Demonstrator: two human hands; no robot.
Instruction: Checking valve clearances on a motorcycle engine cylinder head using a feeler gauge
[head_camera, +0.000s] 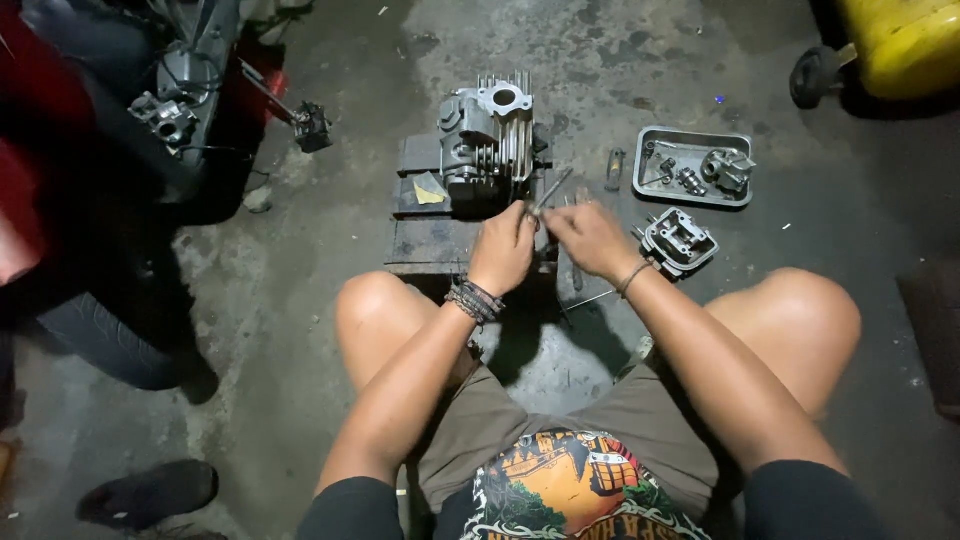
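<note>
Here, hands (548, 243) on metal rod (551, 190)

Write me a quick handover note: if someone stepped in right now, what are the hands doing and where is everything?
Left hand and right hand: together over a slim metal tool, just before the engine block; the exact grip is unclear.
Engine block stands on a wooden board on the floor.
Metal tray with small parts lies to the right; a cylinder head sits beside the right wrist.
Done: engine partly stripped.
Left: loose parts still off.
</note>
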